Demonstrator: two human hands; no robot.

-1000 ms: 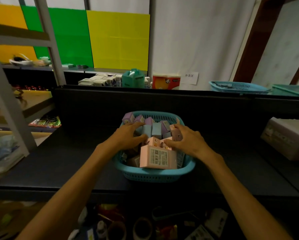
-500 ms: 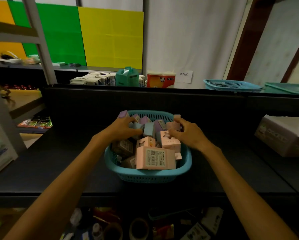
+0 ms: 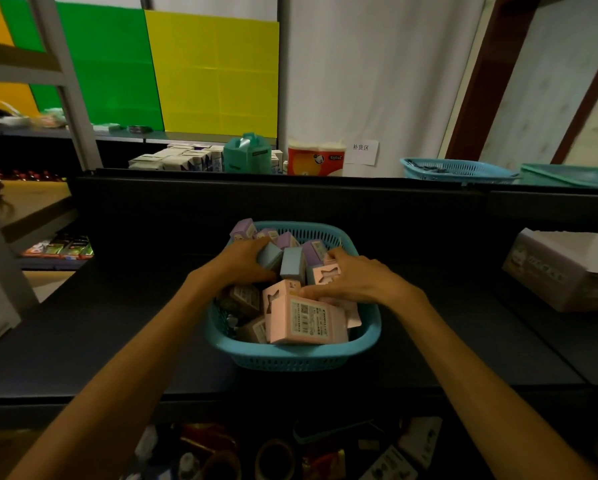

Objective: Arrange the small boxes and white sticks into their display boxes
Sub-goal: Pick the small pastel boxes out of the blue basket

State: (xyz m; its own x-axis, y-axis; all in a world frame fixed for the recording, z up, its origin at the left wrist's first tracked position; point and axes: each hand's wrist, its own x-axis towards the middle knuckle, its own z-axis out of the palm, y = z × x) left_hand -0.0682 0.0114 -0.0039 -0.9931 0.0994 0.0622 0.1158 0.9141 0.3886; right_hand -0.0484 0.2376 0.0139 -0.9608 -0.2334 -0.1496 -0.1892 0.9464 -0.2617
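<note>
Teal plastic forms the basket [image 3: 292, 358] that sits on the dark worktop [image 3: 83, 327], heaped with small boxes [image 3: 292, 261] in pink, blue and lilac. Both hands reach into the pile from the near side. The left hand [image 3: 242, 263] lies over the far-left part of the heap, its fingers [image 3: 261, 245] curled around a blue box [image 3: 269, 255] that leans against another upright blue one. The right hand [image 3: 354, 280] rests on the right part of the heap, its fingers bent over a pink box with a cut-out window [image 3: 326, 274], thumb stretched toward the middle; whether it truly grips that box or only presses on it I cannot tell. A larger pink box with a printed label [image 3: 308, 322] stands at the basket's near rim, just below the right thumb. Well to the right on the worktop lies a pale cardboard carton [image 3: 560, 271]. On the ledge behind stand a second teal basket [image 3: 456, 171], a green jug [image 3: 247, 154] and a red-and-orange pack of rolls [image 3: 316, 161].
</note>
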